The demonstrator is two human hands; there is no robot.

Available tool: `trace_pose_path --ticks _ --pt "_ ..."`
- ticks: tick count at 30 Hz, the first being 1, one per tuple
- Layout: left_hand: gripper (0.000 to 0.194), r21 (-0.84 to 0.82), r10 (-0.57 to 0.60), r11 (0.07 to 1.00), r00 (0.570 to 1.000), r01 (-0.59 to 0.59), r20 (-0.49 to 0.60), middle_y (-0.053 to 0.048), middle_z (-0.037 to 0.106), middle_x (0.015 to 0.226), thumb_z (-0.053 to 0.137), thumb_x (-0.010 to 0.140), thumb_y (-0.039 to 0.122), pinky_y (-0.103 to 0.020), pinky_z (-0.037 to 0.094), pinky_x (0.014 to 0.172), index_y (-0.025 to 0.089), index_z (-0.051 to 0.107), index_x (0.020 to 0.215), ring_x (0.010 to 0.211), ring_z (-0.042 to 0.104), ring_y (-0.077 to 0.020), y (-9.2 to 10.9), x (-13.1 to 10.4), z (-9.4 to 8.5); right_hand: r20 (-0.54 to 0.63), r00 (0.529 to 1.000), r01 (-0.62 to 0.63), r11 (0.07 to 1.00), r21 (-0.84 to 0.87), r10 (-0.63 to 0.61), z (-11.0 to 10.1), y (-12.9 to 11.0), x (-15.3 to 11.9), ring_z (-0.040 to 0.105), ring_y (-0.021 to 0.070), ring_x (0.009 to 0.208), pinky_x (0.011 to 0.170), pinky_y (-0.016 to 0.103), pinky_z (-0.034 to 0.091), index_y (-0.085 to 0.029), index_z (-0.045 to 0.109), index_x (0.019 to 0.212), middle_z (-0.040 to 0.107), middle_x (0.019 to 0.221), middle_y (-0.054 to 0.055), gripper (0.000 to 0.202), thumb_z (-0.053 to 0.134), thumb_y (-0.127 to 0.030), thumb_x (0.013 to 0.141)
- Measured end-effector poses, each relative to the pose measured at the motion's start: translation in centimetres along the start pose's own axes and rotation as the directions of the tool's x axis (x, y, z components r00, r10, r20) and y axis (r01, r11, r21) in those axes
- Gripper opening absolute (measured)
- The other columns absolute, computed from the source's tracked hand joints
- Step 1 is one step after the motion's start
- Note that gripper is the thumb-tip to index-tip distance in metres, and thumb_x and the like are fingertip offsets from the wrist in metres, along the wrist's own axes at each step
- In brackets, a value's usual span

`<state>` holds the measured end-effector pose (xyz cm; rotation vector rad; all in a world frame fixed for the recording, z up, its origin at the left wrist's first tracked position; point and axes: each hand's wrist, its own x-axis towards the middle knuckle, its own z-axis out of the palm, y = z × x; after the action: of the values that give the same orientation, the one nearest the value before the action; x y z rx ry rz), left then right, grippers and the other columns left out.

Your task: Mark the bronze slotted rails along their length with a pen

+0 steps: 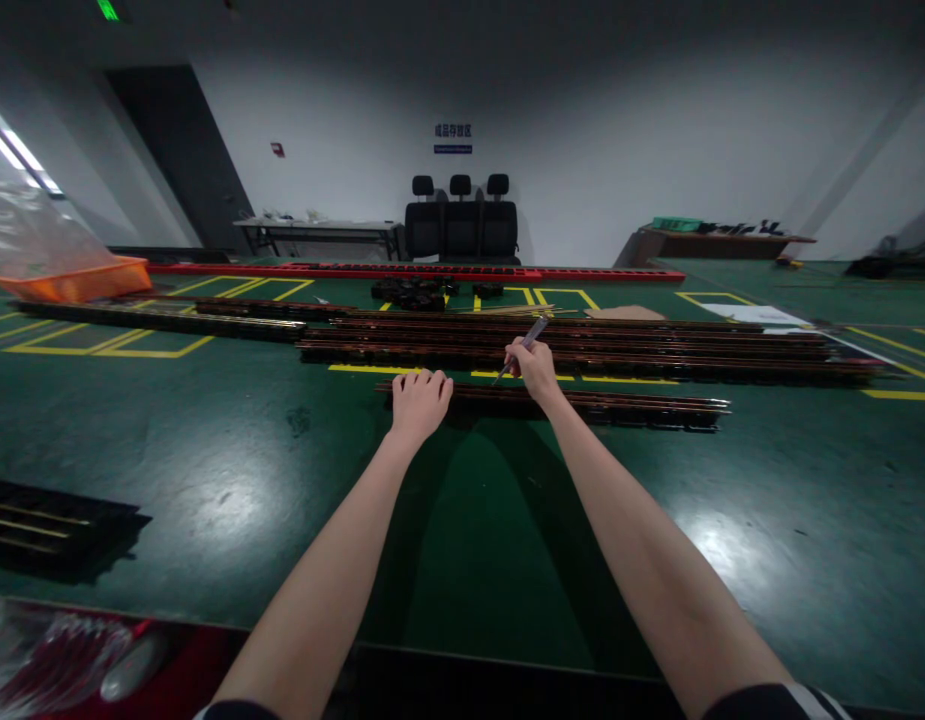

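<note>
My left hand curls its fingers over the left end of a long, narrow dark strip with copper-coloured bars, which lies crosswise on the green tabletop. In my right hand is a slim pen-like tool with a thin tip, pinched between closed fingers. Its tip points down and left at the strip, and I cannot tell whether it touches. Just behind lies a bundle of similar long strips. My left fingertips are partly hidden behind the hand.
A dark ribbed piece lies at the near left. More strips and an orange bin holding clear plastic are further left. Black parts, a long red rail and white paper lie toward the back.
</note>
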<state>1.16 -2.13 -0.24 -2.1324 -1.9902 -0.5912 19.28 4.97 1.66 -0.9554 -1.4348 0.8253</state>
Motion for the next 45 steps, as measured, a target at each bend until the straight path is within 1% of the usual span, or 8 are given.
trace_pose_path --ticks 6,15,21,24,28,32,38,45 --pt "0.044 -0.019 -0.003 1.000 1.000 0.003 0.008 -0.011 0.065 0.109 0.022 0.096 0.037 -0.045 0.035 0.095 0.020 0.062 0.101 0.102 0.056 -0.0262 0.0 0.0 -0.1 -0.012 1.000 0.005 1.000 0.002 -0.005 0.0 0.0 -0.1 0.043 0.0097 0.040 0.043 0.022 0.036 -0.019 0.050 0.048 0.048 0.043 -0.002 0.022 0.052 -0.029 0.068" --pt "0.044 -0.013 -0.005 1.000 1.000 0.005 0.017 -0.010 0.065 0.110 0.022 0.095 0.038 -0.046 0.035 0.096 0.021 0.062 0.100 0.103 0.055 -0.0266 0.0 0.0 -0.1 -0.071 0.997 0.008 1.000 -0.019 -0.009 -0.2 -0.2 -0.3 0.040 0.0098 0.041 0.043 0.023 0.036 -0.021 0.046 0.047 0.046 0.044 -0.002 0.023 0.050 -0.028 0.068" --pt "0.043 0.004 -0.005 1.000 1.000 0.005 0.000 -0.012 0.066 0.109 0.023 0.095 0.037 -0.046 0.035 0.095 0.020 0.062 0.101 0.103 0.055 -0.0275 0.1 0.0 -0.1 -0.047 0.999 -0.014 1.000 0.022 0.015 -0.2 0.0 -0.1 0.041 0.0090 0.040 0.043 0.022 0.036 -0.020 0.048 0.047 0.046 0.043 -0.003 0.023 0.052 -0.027 0.069" --pt "0.043 0.022 -0.002 1.000 1.000 0.002 -0.009 -0.011 0.066 0.108 0.023 0.095 0.037 -0.045 0.035 0.095 0.021 0.062 0.099 0.103 0.055 -0.0264 0.0 0.0 0.0 -0.024 0.999 -0.027 0.999 0.021 0.027 -0.3 0.5 0.3 0.041 0.0091 0.039 0.043 0.022 0.036 -0.020 0.048 0.048 0.046 0.042 -0.004 0.023 0.053 -0.027 0.069" --pt "0.043 -0.004 -0.001 1.000 1.000 0.001 0.000 -0.010 0.066 0.109 0.023 0.095 0.038 -0.045 0.035 0.096 0.021 0.062 0.100 0.103 0.056 -0.0259 -0.1 0.0 0.0 -0.001 0.999 -0.033 0.999 0.003 0.033 -0.4 0.9 0.6 0.042 0.0096 0.040 0.043 0.022 0.037 -0.021 0.047 0.049 0.047 0.043 -0.003 0.023 0.052 -0.030 0.070" --pt "0.043 -0.028 -0.004 1.000 1.000 0.004 0.008 -0.012 0.066 0.108 0.024 0.095 0.037 -0.047 0.035 0.096 0.020 0.063 0.100 0.103 0.056 -0.0269 0.0 0.1 0.0 0.013 1.000 -0.027 1.000 -0.007 0.027 -0.4 0.6 0.4 0.043 0.0097 0.041 0.042 0.022 0.036 -0.021 0.047 0.050 0.048 0.045 -0.003 0.023 0.052 -0.030 0.070" --pt "0.043 -0.017 -0.006 1.000 1.000 0.006 0.012 -0.011 0.066 0.106 0.023 0.094 0.037 -0.048 0.035 0.096 0.020 0.063 0.098 0.102 0.057 -0.0276 0.2 0.0 -0.3 -0.016 1.000 0.002 1.000 0.017 -0.002 -0.2 0.0 -0.1 0.041 0.0089 0.041 0.044 0.021 0.036 -0.020 0.048 0.050 0.047 0.046 -0.004 0.022 0.052 -0.028 0.070" --pt "0.043 0.009 -0.035 0.999 0.999 0.035 -0.014 -0.013 0.066 0.108 0.024 0.093 0.035 -0.048 0.035 0.096 0.019 0.063 0.099 0.104 0.057 -0.0283 0.0 0.0 -0.4 0.020 1.000 -0.015 1.000 0.010 0.015 -0.1 -0.5 -0.5 0.042 0.0090 0.041 0.045 0.022 0.037 -0.020 0.050 0.051 0.046 0.044 -0.005 0.022 0.052 -0.026 0.072"
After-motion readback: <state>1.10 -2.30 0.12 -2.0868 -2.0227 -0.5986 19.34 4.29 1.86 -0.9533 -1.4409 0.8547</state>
